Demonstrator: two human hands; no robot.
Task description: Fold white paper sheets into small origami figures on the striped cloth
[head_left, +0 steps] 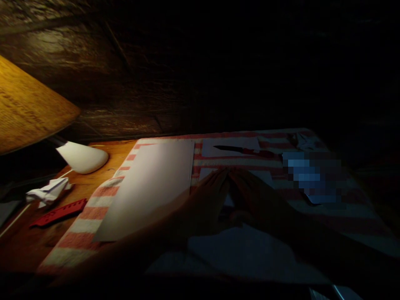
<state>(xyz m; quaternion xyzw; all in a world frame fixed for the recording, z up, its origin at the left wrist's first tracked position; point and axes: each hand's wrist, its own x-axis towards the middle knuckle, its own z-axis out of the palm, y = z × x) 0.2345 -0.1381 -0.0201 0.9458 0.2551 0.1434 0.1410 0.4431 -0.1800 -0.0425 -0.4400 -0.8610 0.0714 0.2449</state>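
The scene is dim. My left hand (204, 200) and my right hand (256, 198) lie side by side on a white sheet of paper (246, 254), fingers stretched flat and fingertips meeting near the sheet's far edge. Both press down on the paper. A stack of plain white sheets (153, 187) lies just left of my left hand. All of this rests on a red-and-white striped cloth (84, 225).
A dark-handled knife or cutter (243, 150) lies on paper at the back of the cloth. On the wooden table (37, 246) to the left are a red ruler (59, 212), a crumpled folded paper (48, 191), a white lamp base (83, 157) and a glowing lampshade (28, 108).
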